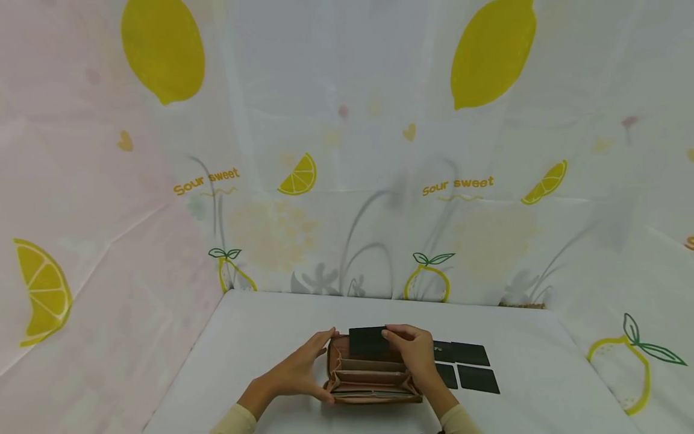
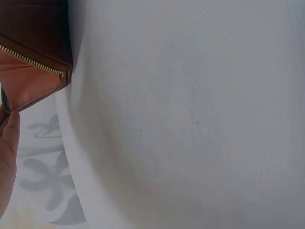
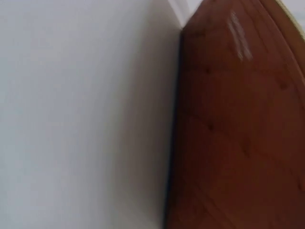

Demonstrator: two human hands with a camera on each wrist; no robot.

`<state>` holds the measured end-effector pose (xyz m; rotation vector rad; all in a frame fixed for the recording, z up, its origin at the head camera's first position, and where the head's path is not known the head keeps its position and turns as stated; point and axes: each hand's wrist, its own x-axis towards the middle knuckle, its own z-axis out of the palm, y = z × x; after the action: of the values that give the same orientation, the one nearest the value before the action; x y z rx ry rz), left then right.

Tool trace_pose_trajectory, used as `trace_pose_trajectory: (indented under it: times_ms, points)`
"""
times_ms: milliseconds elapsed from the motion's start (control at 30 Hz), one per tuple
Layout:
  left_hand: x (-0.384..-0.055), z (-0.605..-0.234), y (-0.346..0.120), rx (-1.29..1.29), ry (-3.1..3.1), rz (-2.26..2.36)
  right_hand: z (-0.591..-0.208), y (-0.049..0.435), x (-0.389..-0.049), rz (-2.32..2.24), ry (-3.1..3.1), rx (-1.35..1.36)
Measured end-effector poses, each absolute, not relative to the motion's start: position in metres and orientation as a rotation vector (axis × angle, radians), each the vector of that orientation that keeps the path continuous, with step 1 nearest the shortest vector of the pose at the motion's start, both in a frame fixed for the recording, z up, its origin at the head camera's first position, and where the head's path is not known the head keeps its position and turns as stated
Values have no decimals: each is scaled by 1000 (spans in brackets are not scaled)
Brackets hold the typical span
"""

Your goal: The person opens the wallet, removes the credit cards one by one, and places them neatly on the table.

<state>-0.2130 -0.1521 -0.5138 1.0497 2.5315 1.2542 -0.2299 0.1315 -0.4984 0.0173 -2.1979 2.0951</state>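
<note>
A brown zip-around wallet (image 1: 371, 377) lies unzipped on the white table, its pleated compartments facing up. My left hand (image 1: 295, 372) grips its left end, thumb at the near edge and fingers at the far edge. Between thumb and fingers, my right hand (image 1: 417, 355) pinches a black card (image 1: 365, 342) over the wallet's far inner side. Whether the card's lower edge sits in a slot cannot be told. The left wrist view has the wallet's corner (image 2: 33, 24) with its gold zipper, and left fingers (image 2: 8, 143) touching it. Only the wallet's brown outside (image 3: 238, 109) fills the right wrist view's right side.
Several black cards (image 1: 477, 378) lie on the table just right of the wallet, partly behind my right hand. The white tabletop (image 1: 260, 325) ends at lemon-printed cloth (image 1: 347, 229) at the back and sides.
</note>
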Motion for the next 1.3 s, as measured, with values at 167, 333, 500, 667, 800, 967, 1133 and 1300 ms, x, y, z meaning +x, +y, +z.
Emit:
trace_pose_trajectory:
  times_ms: [167,333,500,667,800,967,1133,1300]
  points:
    - [-214,-515,-153,1054,2537,1244,-489,159,-235,2084,-2151,-60]
    - [-214,-516,-152,1068,2515,1258,-477,197,-239,2065,-2062,-161]
    - [-214,-518,-152,1077,2512,1254,-467,241,-242,2030,-1965,-262]
    - [-214,-519,-152,1103,2533,1243,-469,286,-244,2023,-1893,-319]
    - [-215,-519,-152,1096,2547,1228,-473,318,-243,1990,-1934,-376]
    - [-215,-518,-152,1084,2542,1224,-480,349,-242,1889,-2070,-467]
    - [-214,-515,-154,1060,2547,1216,-496,371,-246,1725,-2237,-590]
    - [-214,-515,-153,1079,2530,1240,-512,392,-248,1627,-2287,-709]
